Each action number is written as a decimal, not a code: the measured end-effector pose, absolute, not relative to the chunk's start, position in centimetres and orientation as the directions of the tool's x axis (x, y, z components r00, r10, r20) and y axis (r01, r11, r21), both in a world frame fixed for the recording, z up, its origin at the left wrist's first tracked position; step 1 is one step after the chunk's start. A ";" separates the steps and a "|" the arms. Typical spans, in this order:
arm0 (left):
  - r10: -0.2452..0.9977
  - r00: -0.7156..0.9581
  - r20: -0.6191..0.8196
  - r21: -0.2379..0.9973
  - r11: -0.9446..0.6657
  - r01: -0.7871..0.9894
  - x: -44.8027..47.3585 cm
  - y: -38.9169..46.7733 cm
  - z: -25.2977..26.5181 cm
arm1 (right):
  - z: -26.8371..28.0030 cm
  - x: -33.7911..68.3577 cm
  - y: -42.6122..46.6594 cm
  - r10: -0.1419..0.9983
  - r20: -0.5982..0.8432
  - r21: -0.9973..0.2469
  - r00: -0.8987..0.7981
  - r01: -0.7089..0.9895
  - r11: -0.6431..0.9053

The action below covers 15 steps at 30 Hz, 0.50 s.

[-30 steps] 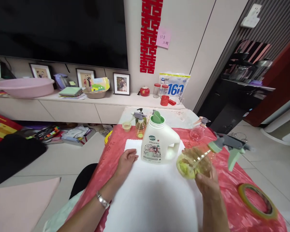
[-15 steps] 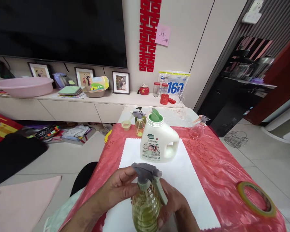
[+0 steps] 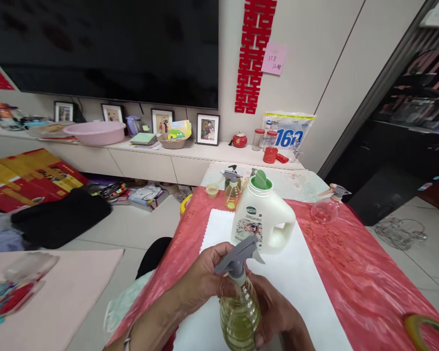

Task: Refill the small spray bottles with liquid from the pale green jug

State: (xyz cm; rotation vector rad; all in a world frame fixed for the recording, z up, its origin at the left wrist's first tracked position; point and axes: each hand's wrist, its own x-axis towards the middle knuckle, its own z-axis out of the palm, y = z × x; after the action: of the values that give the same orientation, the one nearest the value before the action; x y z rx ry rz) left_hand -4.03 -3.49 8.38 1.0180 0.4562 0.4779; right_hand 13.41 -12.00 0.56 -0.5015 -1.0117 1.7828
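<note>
Upright in front of me is a clear ribbed spray bottle (image 3: 239, 317) of yellowish-green liquid, with a grey spray head (image 3: 238, 256). My left hand (image 3: 208, 275) is closed at its neck, the thumb lying just below the collar. Around the bottle's right side and lower body my right hand (image 3: 276, 307) is wrapped; part of its fingers is hidden behind the bottle. Just beyond stands a white jug (image 3: 258, 219) with a handle and a green spout (image 3: 260, 180) in its uncapped mouth. Under it lies a white sheet (image 3: 300, 278).
A red plastic cover (image 3: 332, 243) lies over the table. At the back left stand a small cup (image 3: 212, 190) and another spray bottle (image 3: 233, 192). A clear pink spray bottle (image 3: 325, 207) is at the right, a tape roll (image 3: 415, 329) near the right front.
The spray bottle has turned in my hands: its nozzle, which pointed toward me and right, now points away to the right. My view has swung left, so the room appears further right.
</note>
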 end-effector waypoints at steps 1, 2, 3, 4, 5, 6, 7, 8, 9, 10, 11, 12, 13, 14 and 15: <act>0.597 0.791 -0.131 0.883 0.433 -0.181 -3.9 -3.6 8.4 | 0.7 13.3 -12.0 0.900 0.100 -0.821 -0.425 -0.546 -0.168; 0.612 0.781 -0.124 0.884 0.426 -0.194 -3.8 -3.8 8.4 | 0.7 13.3 -12.0 0.901 0.087 -0.822 -0.424 -0.541 -0.176; 0.616 0.779 -0.115 0.885 0.420 -0.201 -3.7 -3.9 8.4 | 0.6 13.3 -12.1 0.903 0.071 -0.821 -0.424 -0.539 -0.189; 0.609 0.786 -0.106 0.888 0.413 -0.201 -3.8 -3.9 8.4 | 0.2 13.4 -12.4 0.909 0.054 -0.819 -0.414 -0.538 -0.197; 0.592 0.800 -0.099 0.893 0.408 -0.191 -3.9 -3.9 8.4 | -0.3 13.5 -12.7 0.920 0.035 -0.823 -0.390 -0.534 -0.195; 0.567 0.819 -0.089 0.900 0.397 -0.177 -4.1 -3.9 8.4 | -1.0 13.7 -13.1 0.935 0.016 -0.834 -0.353 -0.521 -0.183; 0.541 0.838 -0.073 0.907 0.385 -0.169 -4.3 -3.8 8.3 | -1.8 14.0 -13.5 0.959 -0.003 -0.858 -0.284 -0.493 -0.148; 0.514 0.856 -0.054 0.912 0.375 -0.167 -4.6 -3.6 8.2 | -2.6 14.3 -13.9 0.974 -0.028 -0.889 -0.226 -0.440 -0.128; 0.490 0.871 -0.042 0.914 0.371 -0.165 -4.8 -3.4 8.1 | -3.3 14.5 -14.3 0.982 -0.046 -0.919 -0.183 -0.377 -0.113; 0.472 0.881 -0.039 0.914 0.374 -0.160 -5.0 -3.2 8.0 | -3.7 14.7 -14.6 0.989 -0.052 -0.946 -0.137 -0.310 -0.093; 0.464 0.885 -0.043 0.911 0.381 -0.156 -5.2 -3.1 7.9 | -3.9 14.7 -14.8 0.995 -0.054 -0.966 -0.080 -0.249 -0.073; 0.469 0.882 -0.051 0.910 0.385 -0.153 -5.3 -3.0 7.8 | -3.7 14.7 -14.9 0.998 -0.056 -0.978 -0.032 -0.201 -0.061; 0.487 0.871 -0.060 0.912 0.382 -0.151 -5.3 -2.9 7.8 | -3.3 14.5 -14.8 0.998 -0.062 -0.984 0.010 -0.168 -0.059; 0.516 0.854 -0.059 0.918 0.365 -0.157 -5.2 -2.9 7.7 | -2.7 14.3 -14.8 0.997 -0.073 -0.986 0.033 -0.153 -0.067; 0.551 0.833 -0.046 0.926 0.336 -0.172 -5.1 -3.0 7.6 | -1.9 14.0 -14.6 0.996 -0.090 -0.984 0.026 -0.157 -0.084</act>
State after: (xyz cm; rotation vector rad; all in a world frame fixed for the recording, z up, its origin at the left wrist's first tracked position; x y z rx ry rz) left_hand -5.11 -3.02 7.62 1.1371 0.3849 0.4865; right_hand 13.97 -14.63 -1.92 -1.1707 -1.0267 1.3182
